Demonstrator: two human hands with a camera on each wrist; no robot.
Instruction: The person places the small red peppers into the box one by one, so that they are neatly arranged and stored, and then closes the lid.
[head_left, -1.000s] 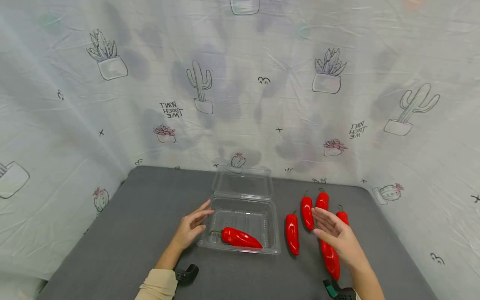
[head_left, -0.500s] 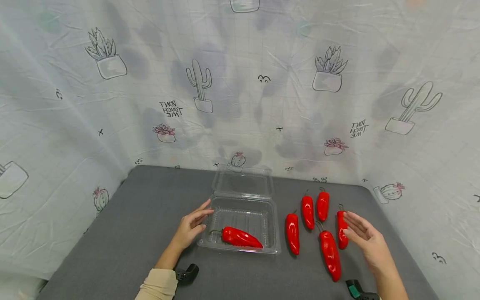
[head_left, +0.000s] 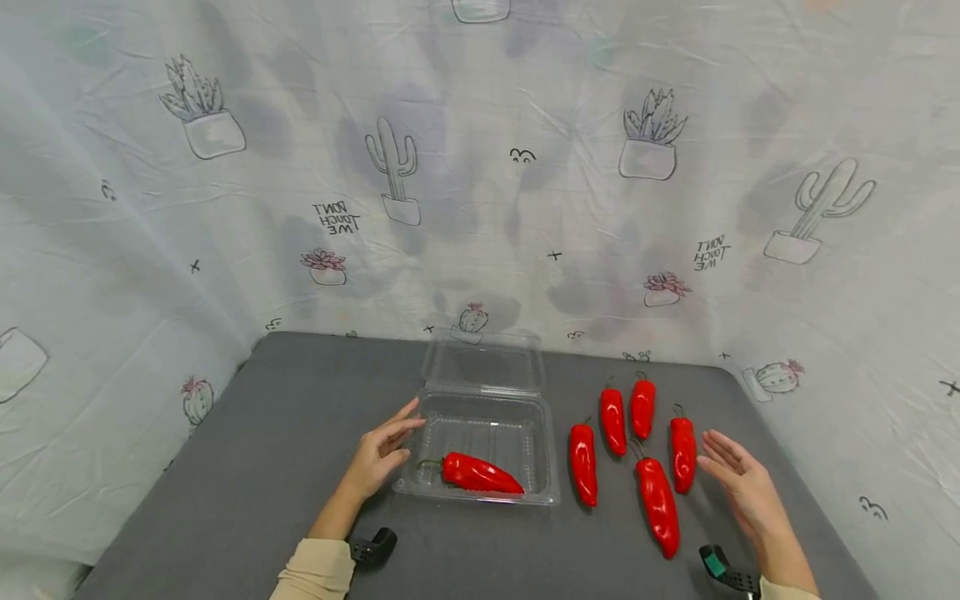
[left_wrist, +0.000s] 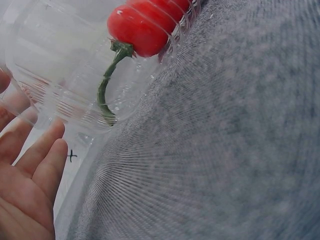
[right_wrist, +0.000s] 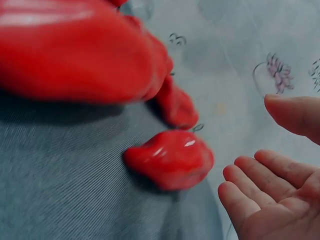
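A clear plastic clamshell container [head_left: 491, 425] lies with its lid folded back, and one red pepper [head_left: 480, 474] with a green stem rests inside near its front wall. My left hand [head_left: 372, 460] is at the container's left side, fingers extended along the rim; in the left wrist view those fingers [left_wrist: 42, 155] overlap the clear wall. Several more red peppers stand apart from it on the right, stems pointing away. Just right of the rightmost pepper [head_left: 682, 454] is my right hand [head_left: 742, 483], palm facing it, fingers straight and thumb apart, holding nothing.
A grey cloth-covered table [head_left: 300, 433] carries everything. Behind and at both sides hangs a pale curtain [head_left: 480, 208] printed with cacti. The nearest loose pepper [head_left: 657, 507] lies closest to the front, and another pepper [head_left: 582, 465] is beside the container.
My right hand has moved right, from over the peppers to beyond the rightmost one, uncovering them. My left hand stays at the container. The head view has shifted slightly.
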